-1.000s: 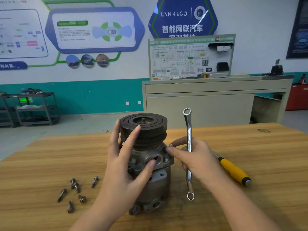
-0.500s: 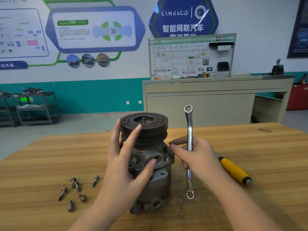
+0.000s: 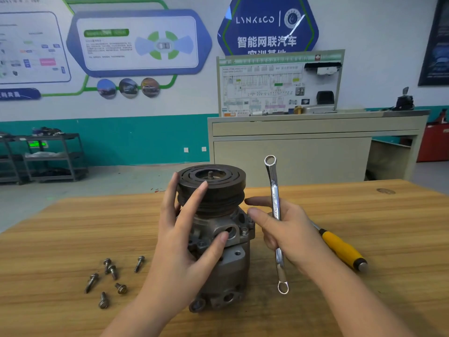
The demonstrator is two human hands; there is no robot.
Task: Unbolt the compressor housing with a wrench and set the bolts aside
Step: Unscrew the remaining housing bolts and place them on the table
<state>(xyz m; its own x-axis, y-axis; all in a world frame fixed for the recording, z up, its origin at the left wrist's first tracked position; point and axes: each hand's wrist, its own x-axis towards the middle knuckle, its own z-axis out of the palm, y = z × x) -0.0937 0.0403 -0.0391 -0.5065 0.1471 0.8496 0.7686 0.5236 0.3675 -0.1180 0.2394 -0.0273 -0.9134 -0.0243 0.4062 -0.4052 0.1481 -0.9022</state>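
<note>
Compressor (image 3: pixel 218 242) upright on the wooden counter (image 3: pixel 388 220), pulley end up.
Left hand (image 3: pixel 184 239) rests on the pulley and housing, fingers straight. Right hand (image 3: pixel 289 234) grips a double ring wrench (image 3: pixel 275 210) nearly upright beside the housing, index finger and thumb extended toward it. Six loose bolts (image 3: pixel 109 278) lie left of the compressor. Yellow-handled screwdriver (image 3: pixel 342 249) behind the right hand. Wall sign (image 3: pixel 267 23) reads "LYNK&CO"; wrench stamping unreadable.
</note>
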